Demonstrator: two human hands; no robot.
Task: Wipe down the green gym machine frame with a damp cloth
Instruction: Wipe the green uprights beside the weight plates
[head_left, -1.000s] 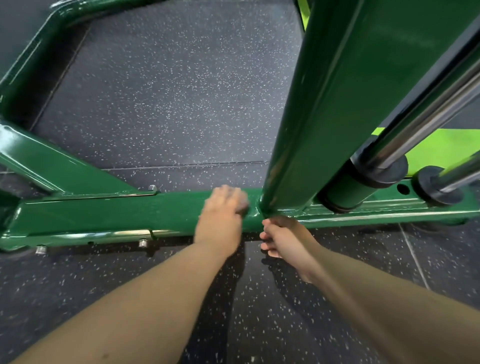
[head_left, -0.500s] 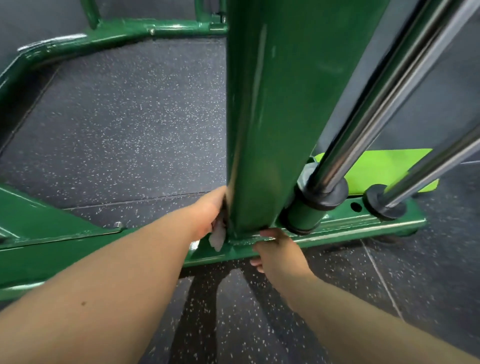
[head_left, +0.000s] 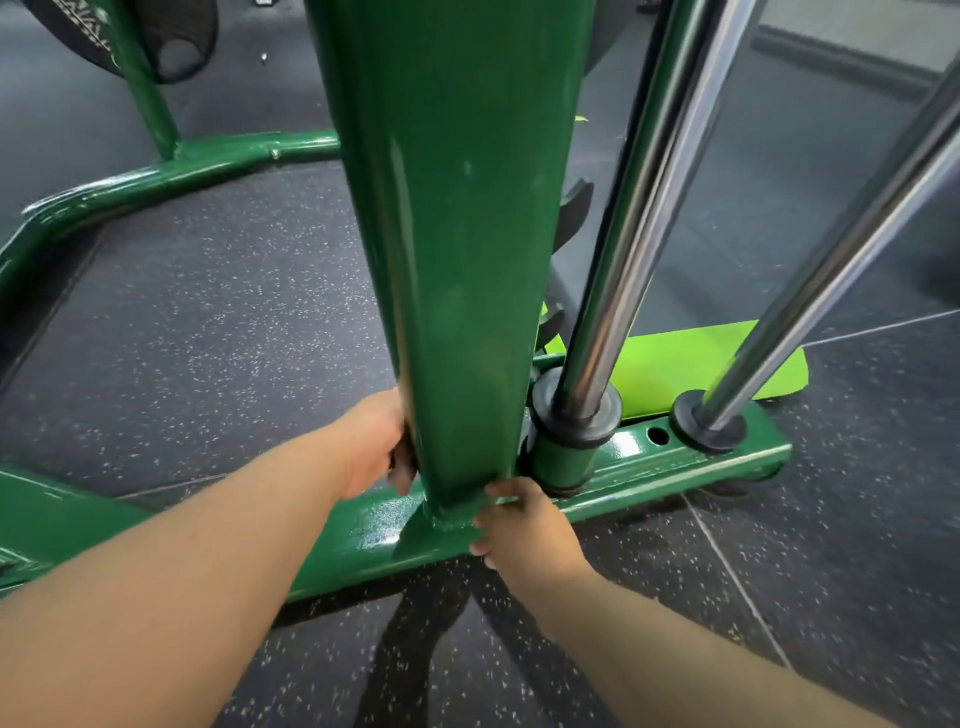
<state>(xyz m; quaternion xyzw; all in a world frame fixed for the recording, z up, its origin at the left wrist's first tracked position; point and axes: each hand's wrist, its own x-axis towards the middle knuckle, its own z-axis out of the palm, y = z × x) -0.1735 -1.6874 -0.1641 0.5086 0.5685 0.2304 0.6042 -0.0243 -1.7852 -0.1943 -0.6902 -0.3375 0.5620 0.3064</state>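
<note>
The green gym machine frame has a thick upright post standing on a low base beam. My left hand is against the left side of the post just above the beam, its fingers curled on a small greyish cloth; most of the cloth is hidden by the hand and the post. My right hand grips the foot of the post where it meets the beam, with the thumb on top and the fingers curled at the beam's front edge.
Two chrome guide rods rise from black collars on the beam to the right of the post. A lime green plate lies behind them. A curved green tube runs at the back left over speckled black rubber floor.
My left hand slid right along the base beam to the post's left side and moved a little up it. My right hand stayed at the post's foot. My head came closer and looked up.
</note>
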